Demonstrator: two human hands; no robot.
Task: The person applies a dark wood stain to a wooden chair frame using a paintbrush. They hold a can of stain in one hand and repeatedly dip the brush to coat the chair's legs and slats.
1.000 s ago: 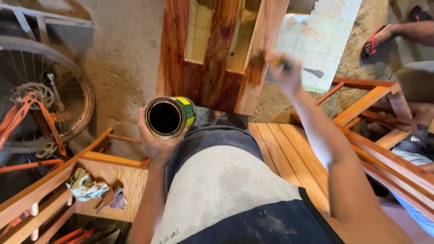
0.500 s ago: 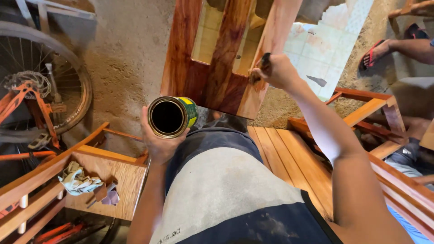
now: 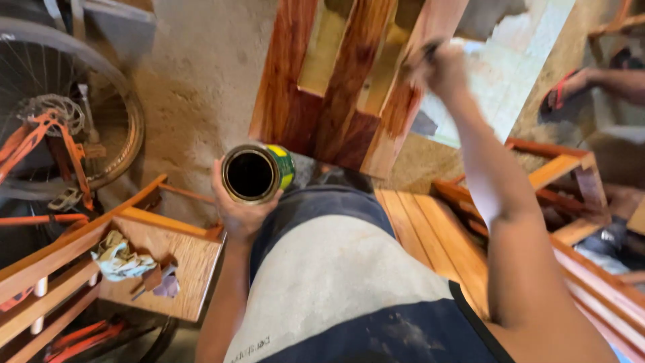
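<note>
My left hand (image 3: 238,212) grips an open round can (image 3: 255,173) with a green and yellow side and a dark inside, held above my lap. My right hand (image 3: 445,66) is stretched forward and closed on a paintbrush (image 3: 423,50), whose bristles touch the right-hand slat of a reddish wooden frame (image 3: 342,87) leaning in front of me. That frame looks glossy and dark red on its left and middle slats and paler on the right one. The brush is blurred and mostly hidden by my fingers.
A bicycle wheel (image 3: 60,128) with orange frame parts stands at the left. A wooden furniture piece (image 3: 134,255) beside my left knee carries a crumpled rag (image 3: 121,259). More slatted wooden frames (image 3: 571,195) lie at the right. Another person's foot in a red sandal (image 3: 571,91) is at the far right.
My right hand has moved the brush upward along the right slat, from near its lower end to higher on it. The can in my left hand stays about where it was.
</note>
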